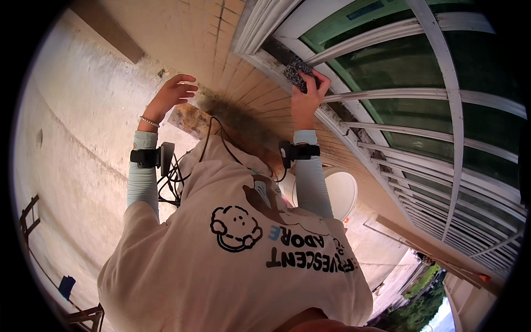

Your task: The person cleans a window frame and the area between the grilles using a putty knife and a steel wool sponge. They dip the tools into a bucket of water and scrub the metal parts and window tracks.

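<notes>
My right hand grips a dark grey speckled scouring pad or sponge and holds it at the white frame along the window's lower edge, beside a white bar. The window has green-tinted panes behind a white metal grille. Dark grime shows in the sill channel between the bars. My left hand is raised at the left over the pale floor, fingers apart and slightly bent, with nothing in it. A beaded bracelet is on that wrist.
A tiled wall runs below the window. A white round bucket or container stands behind my right forearm. Black cables hang beside my body. A worn block lies on the concrete floor. Metal frames stand at the lower left.
</notes>
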The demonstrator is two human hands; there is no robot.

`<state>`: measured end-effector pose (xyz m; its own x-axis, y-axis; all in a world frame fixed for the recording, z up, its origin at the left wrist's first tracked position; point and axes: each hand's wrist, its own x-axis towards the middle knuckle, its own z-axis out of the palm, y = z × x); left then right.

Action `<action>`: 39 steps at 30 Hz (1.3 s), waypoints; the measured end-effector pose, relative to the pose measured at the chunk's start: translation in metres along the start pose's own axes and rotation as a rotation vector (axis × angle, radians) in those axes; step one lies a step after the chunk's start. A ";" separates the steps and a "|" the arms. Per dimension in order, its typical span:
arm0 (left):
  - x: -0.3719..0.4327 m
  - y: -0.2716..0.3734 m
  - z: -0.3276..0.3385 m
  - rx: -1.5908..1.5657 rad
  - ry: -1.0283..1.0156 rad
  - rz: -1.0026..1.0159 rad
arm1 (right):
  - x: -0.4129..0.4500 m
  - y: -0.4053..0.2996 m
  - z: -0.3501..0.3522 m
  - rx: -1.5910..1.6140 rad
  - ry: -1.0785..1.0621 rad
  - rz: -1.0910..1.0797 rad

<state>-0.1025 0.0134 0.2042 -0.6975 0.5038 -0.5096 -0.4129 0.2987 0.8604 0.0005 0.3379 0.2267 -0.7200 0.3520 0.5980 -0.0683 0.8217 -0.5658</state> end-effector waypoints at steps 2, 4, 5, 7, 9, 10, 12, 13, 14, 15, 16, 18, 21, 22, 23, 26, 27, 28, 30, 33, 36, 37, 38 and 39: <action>-0.002 -0.003 -0.002 0.003 -0.007 0.004 | -0.011 0.011 0.005 0.011 -0.047 0.058; -0.002 -0.006 -0.004 -0.004 -0.010 0.011 | -0.008 0.009 0.004 0.038 -0.093 0.102; -0.002 -0.005 -0.005 0.003 -0.012 0.014 | -0.005 0.009 -0.001 0.037 -0.095 0.104; 0.000 -0.006 -0.006 -0.004 -0.005 0.016 | 0.018 -0.011 -0.015 0.062 0.081 -0.024; 0.002 -0.005 -0.005 0.005 -0.006 0.038 | 0.038 -0.034 -0.026 0.070 0.138 -0.054; 0.004 -0.009 -0.006 -0.009 -0.030 0.039 | 0.043 -0.039 -0.027 0.081 0.200 -0.089; 0.002 -0.008 -0.004 -0.008 -0.047 0.024 | 0.025 -0.016 -0.015 0.110 0.189 -0.072; 0.002 -0.005 -0.002 -0.009 -0.064 0.011 | 0.012 0.003 -0.007 0.136 0.177 -0.057; 0.003 -0.004 -0.001 -0.004 -0.068 0.012 | -0.004 0.020 0.004 0.074 0.104 -0.010; 0.005 -0.004 0.000 -0.004 -0.079 0.007 | -0.014 0.029 0.009 0.068 0.113 -0.001; 0.005 -0.005 -0.001 -0.007 -0.082 0.001 | -0.019 0.032 0.014 0.072 0.034 0.072; 0.003 -0.002 -0.002 0.008 -0.084 0.008 | -0.022 0.032 0.016 0.038 -0.030 0.115; 0.002 -0.002 -0.004 0.006 -0.085 0.020 | 0.007 0.003 -0.010 0.044 0.088 0.046; 0.001 -0.006 -0.005 0.001 -0.074 0.021 | 0.021 -0.012 -0.016 0.048 0.079 0.045; 0.002 -0.007 -0.004 0.001 -0.081 0.016 | 0.035 -0.029 -0.026 0.086 0.140 0.005; 0.001 -0.008 -0.004 -0.002 -0.071 0.021 | 0.029 -0.024 -0.017 0.103 0.181 -0.012; 0.000 -0.008 -0.003 -0.008 -0.074 0.018 | 0.019 -0.014 -0.007 0.078 0.157 0.012; 0.000 -0.006 0.000 -0.008 -0.086 0.013 | 0.008 -0.004 0.002 -0.010 0.101 -0.033; -0.004 -0.006 0.000 0.002 -0.083 0.012 | -0.024 0.015 0.028 -0.060 0.022 0.061; -0.009 -0.009 -0.010 -0.019 -0.057 0.027 | -0.012 0.002 0.038 -0.120 -0.004 0.119; -0.014 -0.024 -0.021 -0.035 -0.027 -0.001 | 0.019 -0.029 0.022 -0.123 0.148 0.045; -0.016 -0.027 -0.023 -0.019 -0.002 -0.019 | 0.028 -0.038 0.020 -0.101 0.258 -0.016; -0.017 -0.029 -0.024 -0.026 0.004 -0.024 | 0.033 -0.046 0.019 -0.075 0.293 -0.013; -0.019 -0.027 -0.022 -0.046 0.019 -0.006 | 0.029 -0.042 0.021 -0.079 0.288 -0.009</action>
<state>-0.0909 -0.0221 0.1907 -0.7060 0.4861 -0.5151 -0.4432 0.2640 0.8566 -0.0317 0.3043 0.2561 -0.4934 0.4478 0.7457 -0.0116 0.8538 -0.5204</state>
